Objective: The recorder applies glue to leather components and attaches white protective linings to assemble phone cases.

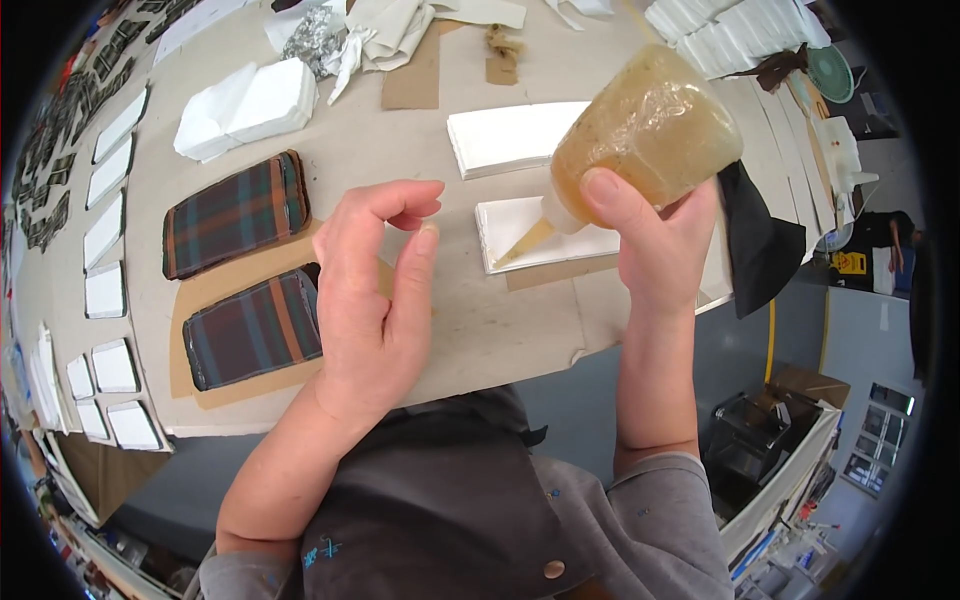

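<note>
My right hand [660,225] grips a cloudy squeeze bottle [655,125] of amber liquid, likely glue, from below. The bottle is tipped so that its pointed nozzle slants down and left. The nozzle's tip is over the left end of the nearer white rectangular stack [590,248]; I cannot tell whether it touches. My left hand [375,290] is raised to the left of that stack, fingers loosely curled, with a gap between thumb and forefinger. Behind its wrist lies a dark plaid rectangular panel [250,332], partly hidden. A second plaid panel [238,215] lies farther back.
Another white stack [510,135] lies behind the nearer one. A folded white pile [245,108] and crumpled foil [315,38] are farther back. White rectangles [103,240] with dark edges line the left. Black cloth [760,240] drapes over the table's right edge.
</note>
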{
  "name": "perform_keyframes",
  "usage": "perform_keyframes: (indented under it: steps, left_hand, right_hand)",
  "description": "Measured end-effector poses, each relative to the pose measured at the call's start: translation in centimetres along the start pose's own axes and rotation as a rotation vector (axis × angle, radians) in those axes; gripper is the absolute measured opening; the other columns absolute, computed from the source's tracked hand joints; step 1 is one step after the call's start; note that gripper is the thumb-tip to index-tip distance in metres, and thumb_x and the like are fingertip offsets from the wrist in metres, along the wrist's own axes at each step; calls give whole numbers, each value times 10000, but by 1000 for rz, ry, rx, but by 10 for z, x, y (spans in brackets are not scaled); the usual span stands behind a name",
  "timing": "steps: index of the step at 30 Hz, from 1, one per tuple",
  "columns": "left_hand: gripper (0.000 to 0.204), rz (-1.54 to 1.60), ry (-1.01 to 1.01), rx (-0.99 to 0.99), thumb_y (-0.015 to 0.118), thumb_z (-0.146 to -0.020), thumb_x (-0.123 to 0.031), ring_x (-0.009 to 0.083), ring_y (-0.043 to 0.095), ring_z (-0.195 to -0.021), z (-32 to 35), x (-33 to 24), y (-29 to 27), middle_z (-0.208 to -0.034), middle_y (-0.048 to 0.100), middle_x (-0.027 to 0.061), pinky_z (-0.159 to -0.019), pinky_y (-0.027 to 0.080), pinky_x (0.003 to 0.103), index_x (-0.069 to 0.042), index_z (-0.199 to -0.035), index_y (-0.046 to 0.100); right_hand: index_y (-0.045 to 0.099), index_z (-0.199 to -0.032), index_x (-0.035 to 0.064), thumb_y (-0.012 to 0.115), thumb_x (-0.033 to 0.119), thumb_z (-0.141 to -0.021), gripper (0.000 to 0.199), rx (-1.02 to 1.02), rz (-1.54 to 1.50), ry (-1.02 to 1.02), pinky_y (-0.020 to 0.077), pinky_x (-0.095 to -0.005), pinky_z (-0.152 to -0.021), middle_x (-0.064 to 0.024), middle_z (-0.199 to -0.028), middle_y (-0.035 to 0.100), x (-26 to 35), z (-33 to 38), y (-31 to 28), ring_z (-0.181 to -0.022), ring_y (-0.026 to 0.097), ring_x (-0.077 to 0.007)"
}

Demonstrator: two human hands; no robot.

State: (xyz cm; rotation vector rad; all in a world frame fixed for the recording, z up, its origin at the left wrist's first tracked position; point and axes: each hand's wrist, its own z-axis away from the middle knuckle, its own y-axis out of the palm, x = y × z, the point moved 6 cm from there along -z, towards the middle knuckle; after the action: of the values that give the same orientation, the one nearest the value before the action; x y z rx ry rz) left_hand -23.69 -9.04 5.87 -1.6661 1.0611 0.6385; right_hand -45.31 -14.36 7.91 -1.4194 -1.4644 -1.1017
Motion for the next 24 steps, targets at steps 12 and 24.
perform_keyframes:
  steps: [12, 24]
  left_hand:
    - [252, 12, -13, -24, 579, -972, -21, 185, 582, -1002, 1, 0, 5, -1106, 644, 85, -959, 410, 309, -17, -1224, 592]
    - [236, 49, -12, -46, 599, -958, -23, 197, 585, -978, -1, -3, 11, -1088, 639, 96, -945, 396, 316, -19, -1194, 605]
  right_hand:
    - [645, -1112, -20, 888, 99, -758, 445, -26, 112, -74, 557, -286, -792, -76, -984, 718, 16, 4, -29, -866, 690, -152]
    - [639, -1136, -28, 879, 103, -769, 457, -168, 176, -111, 545, -287, -818, -76, -1001, 707, 22, 8, -85, -885, 672, -154]
